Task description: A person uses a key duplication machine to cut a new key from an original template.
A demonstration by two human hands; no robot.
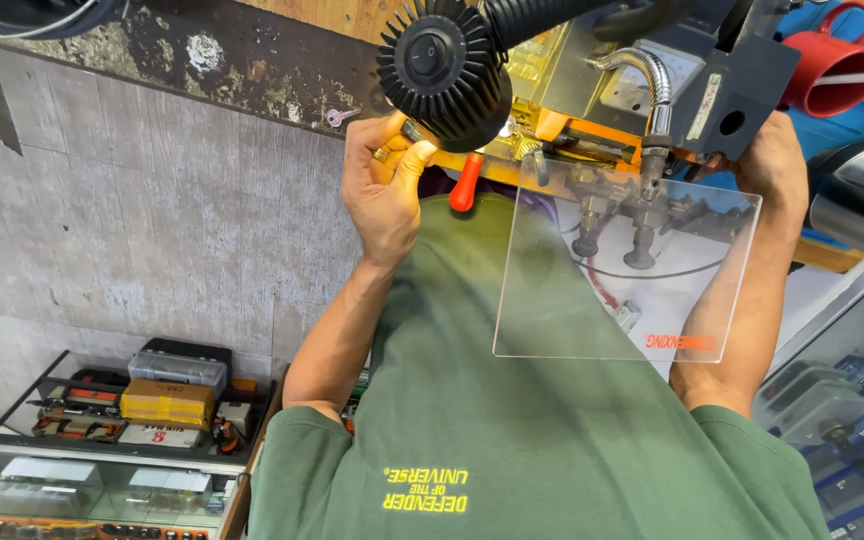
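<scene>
We look down over our own green shirt (552,430) at a key-cutting machine (592,110) that fills the upper middle and upper right of the frame. Our left hand (387,185) is up at the machine's left end, just under the black finned wheel cover (442,65). Its fingers (407,160) are curled closed around a small brass piece (382,153), pinching it against the orange edge of the carriage. Whether that piece is a key blank or a clamp screw is too small to tell. A red-orange lever handle (465,182) hangs just beside this hand, untouched.

Our right hand (772,160) reaches round the far right side of the machine, behind the grey housing. Its fingers are hidden, so we cannot tell whether they grip anything. A clear plastic guard (632,290) hangs in front of the clamps and their two dark knobs (612,245), in the middle right of the frame.

We judge the step in hand to be setting or fastening the brass piece at the left of the carriage, with the right hand steadying the machine. A next move would call for a firm, square seat in the clamp and fingers kept away from the wheel.

A small loose key (337,117) lies on the worktop ledge in the upper left, and a glass-fronted shelf (102,465) of boxes sits at the lower left
</scene>
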